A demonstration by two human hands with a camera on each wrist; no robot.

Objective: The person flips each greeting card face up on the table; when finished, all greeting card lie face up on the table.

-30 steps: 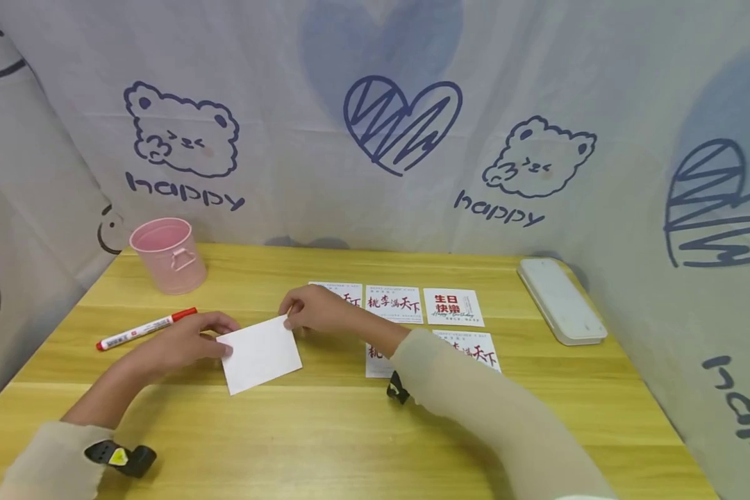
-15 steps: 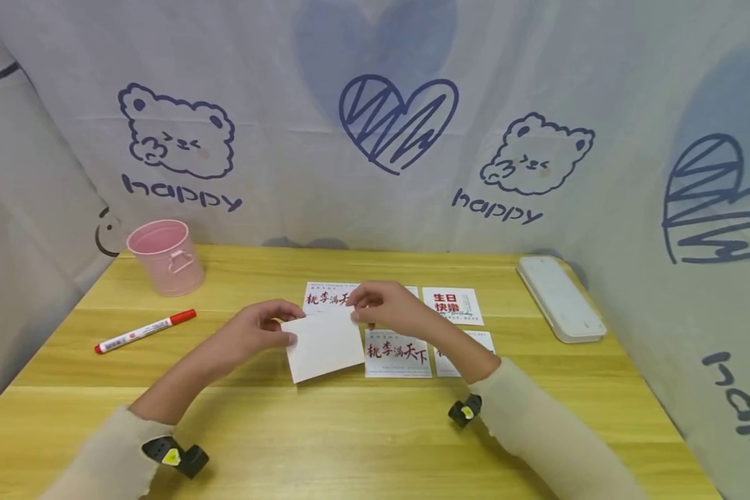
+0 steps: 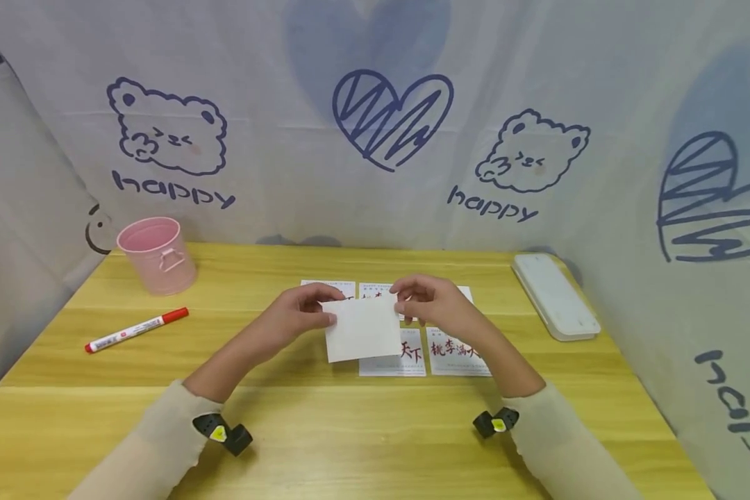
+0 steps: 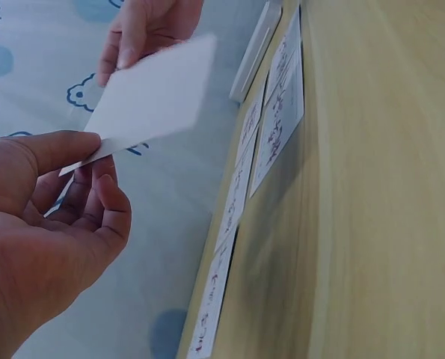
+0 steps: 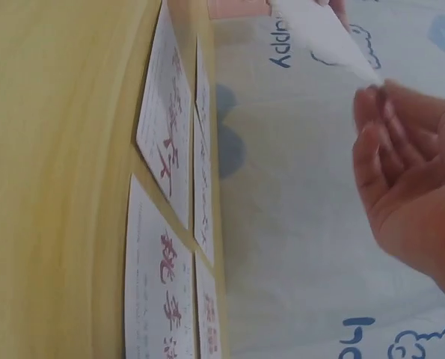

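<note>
A white card (image 3: 362,330) is held up above the table, its blank side facing the head camera. My left hand (image 3: 294,316) pinches its left edge between thumb and fingers, and my right hand (image 3: 434,305) pinches the upper right corner. In the left wrist view the card (image 4: 158,93) stretches between both hands, raised off the tabletop. Under and behind it lie several printed cards with red Chinese characters in two rows; one front-row card (image 3: 457,352) shows at the right, partly behind my right arm. The back row is partly hidden by the hands and the held card.
A pink bucket (image 3: 159,260) stands at the back left of the wooden table (image 3: 362,430). In front of it lies a red-capped white marker (image 3: 136,330). A white case (image 3: 555,297) rests at the back right. A patterned curtain (image 3: 275,187) hangs behind the table.
Both hands have carried the white card rightward, from beside the marker to over the printed cards. The card has been turned nearly level. The head view has shifted slightly.
</note>
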